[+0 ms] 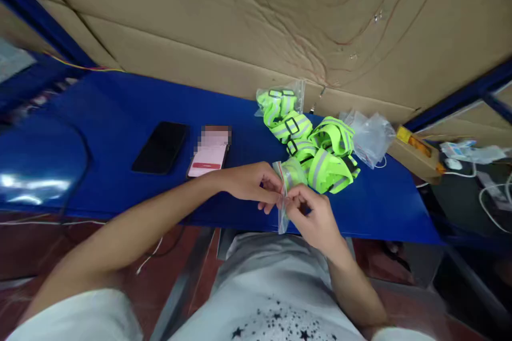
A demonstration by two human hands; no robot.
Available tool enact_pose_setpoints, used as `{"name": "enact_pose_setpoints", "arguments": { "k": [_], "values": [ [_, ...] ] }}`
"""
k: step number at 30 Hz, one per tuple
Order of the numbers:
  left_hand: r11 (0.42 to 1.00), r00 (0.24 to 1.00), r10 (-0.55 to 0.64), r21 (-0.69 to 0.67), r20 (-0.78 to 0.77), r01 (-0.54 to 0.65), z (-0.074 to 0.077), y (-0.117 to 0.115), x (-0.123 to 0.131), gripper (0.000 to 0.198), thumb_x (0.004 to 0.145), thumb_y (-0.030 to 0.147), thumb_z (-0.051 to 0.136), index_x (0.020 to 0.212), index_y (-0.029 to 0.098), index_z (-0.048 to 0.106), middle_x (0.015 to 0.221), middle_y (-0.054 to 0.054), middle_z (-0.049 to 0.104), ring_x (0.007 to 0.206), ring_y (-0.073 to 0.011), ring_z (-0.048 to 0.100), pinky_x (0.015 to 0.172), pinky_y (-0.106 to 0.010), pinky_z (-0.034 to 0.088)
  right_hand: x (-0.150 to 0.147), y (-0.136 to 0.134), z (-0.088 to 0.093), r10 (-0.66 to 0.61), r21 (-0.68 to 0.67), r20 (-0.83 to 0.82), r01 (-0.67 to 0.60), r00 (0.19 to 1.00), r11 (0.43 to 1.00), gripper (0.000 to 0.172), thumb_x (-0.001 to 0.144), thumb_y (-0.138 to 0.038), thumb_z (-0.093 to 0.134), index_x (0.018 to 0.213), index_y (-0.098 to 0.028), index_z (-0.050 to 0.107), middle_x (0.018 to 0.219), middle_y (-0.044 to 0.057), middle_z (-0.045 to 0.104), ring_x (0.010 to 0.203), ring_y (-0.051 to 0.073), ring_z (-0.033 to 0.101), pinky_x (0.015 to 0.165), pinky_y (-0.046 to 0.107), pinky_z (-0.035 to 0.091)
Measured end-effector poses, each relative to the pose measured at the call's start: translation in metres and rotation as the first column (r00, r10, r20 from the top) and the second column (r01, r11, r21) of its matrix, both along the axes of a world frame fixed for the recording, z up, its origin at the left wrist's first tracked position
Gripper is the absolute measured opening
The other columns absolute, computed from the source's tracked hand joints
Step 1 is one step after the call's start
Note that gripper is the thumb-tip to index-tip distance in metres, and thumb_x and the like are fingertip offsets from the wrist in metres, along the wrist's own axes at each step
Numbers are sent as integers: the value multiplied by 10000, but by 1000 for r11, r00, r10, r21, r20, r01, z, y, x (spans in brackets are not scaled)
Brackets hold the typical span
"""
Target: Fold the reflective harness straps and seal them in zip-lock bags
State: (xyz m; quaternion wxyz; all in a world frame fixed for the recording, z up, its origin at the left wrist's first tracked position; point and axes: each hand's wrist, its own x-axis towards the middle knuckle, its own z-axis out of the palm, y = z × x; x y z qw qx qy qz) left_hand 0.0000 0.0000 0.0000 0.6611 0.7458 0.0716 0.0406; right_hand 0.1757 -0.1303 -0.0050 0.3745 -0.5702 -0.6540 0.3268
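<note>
Near the table's front edge, my left hand (258, 186) and my right hand (314, 216) meet at the mouth of a clear zip bag (283, 218). Both hands pinch its edge with thumb and fingers, close together. Inside the bag is a neon-yellow reflective strap, partly hidden by the plastic and my fingers. Just beyond lie several loose neon-yellow reflective straps (328, 168) with grey stripes and black buckles. Behind them, another clear bag (298, 97) has a similar strap in or under it.
A dark phone (160, 148) and a phone with a lit screen (208, 157) lie left on the blue table (108, 117). Crumpled clear bags (370, 136) and a cardboard box (418, 154) sit at right. A cardboard panel (180, 16) rises behind.
</note>
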Motion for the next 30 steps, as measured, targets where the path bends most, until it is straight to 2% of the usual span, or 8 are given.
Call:
{"name": "enact_pose_setpoints", "arguments": {
  "k": [4, 7, 9, 13, 18, 21, 25, 30],
  "values": [
    [999, 999, 44, 27, -5, -44, -5, 1, 1, 146, 849, 177, 649, 738, 121, 724, 514, -8, 640, 475, -91, 594, 504, -148, 447, -8, -4, -2, -104, 160, 135, 82, 985, 984, 127, 842, -183, 583, 724, -202, 540, 537, -96, 355, 487, 67, 340, 515, 198, 317],
    [998, 998, 59, -16, 33, -58, -1, 2, -2, 166, 829, 164, 653, 687, 121, 727, 485, -3, 614, 447, -83, 556, 502, -164, 420, 5, -2, 0, -347, 361, 195, 262, 917, 895, 125, 802, -148, 609, 716, -202, 537, 551, -86, 411, 490, 70, 380, 531, 212, 338],
    [990, 991, 115, -90, 73, -108, 3, 4, -5, 175, 829, 193, 669, 684, 119, 733, 520, -19, 640, 458, -90, 566, 509, -180, 425, 19, 1, 2, -430, 384, 104, 363, 897, 849, 118, 835, -173, 632, 746, -205, 562, 582, -71, 455, 515, 82, 423, 545, 216, 380],
    [939, 960, 231, -294, 158, -178, 3, 11, -9, 176, 799, 272, 738, 714, 122, 769, 616, -60, 708, 528, -139, 635, 543, -223, 477, 34, 2, 2, -285, 112, -268, 323, 920, 940, 143, 959, -349, 608, 893, -223, 596, 712, -22, 575, 611, 126, 578, 530, 232, 504],
    [873, 946, 282, -453, 161, -183, -3, 19, -8, 198, 706, 321, 815, 665, 130, 783, 576, -78, 703, 512, -173, 631, 535, -266, 489, 23, -2, -15, -249, -61, -575, 263, 779, 963, 239, 994, -459, 557, 1149, -277, 549, 924, 12, 617, 822, 187, 690, 582, 328, 636],
    [859, 931, 311, -475, 190, -190, -5, 20, -10, 246, 674, 387, 829, 636, 150, 778, 518, -76, 676, 463, -180, 605, 510, -281, 473, 25, -1, -25, -295, -175, -617, 238, 730, 955, 342, 985, -519, 549, 1217, -268, 553, 939, 28, 639, 820, 203, 703, 563, 343, 647],
    [907, 933, 279, -381, 227, -179, -2, 21, -17, 321, 676, 489, 812, 602, 180, 764, 460, -78, 637, 508, -230, 644, 526, -311, 495, 33, 1, -30, -308, -286, -601, 161, 737, 944, 486, 971, -599, 518, 1269, -226, 610, 1077, 95, 679, 926, 246, 702, 596, 385, 669],
    [961, 916, 170, -268, 363, -72, 10, 21, -28, 355, 760, 524, 737, 591, 214, 772, 424, -81, 608, 639, -288, 715, 643, -360, 557, 30, 4, -22, -255, -282, -586, 102, 769, 954, 388, 925, -550, 633, 1141, -236, 707, 1124, 81, 697, 928, 235, 707, 621, 338, 665]
  ]
}}
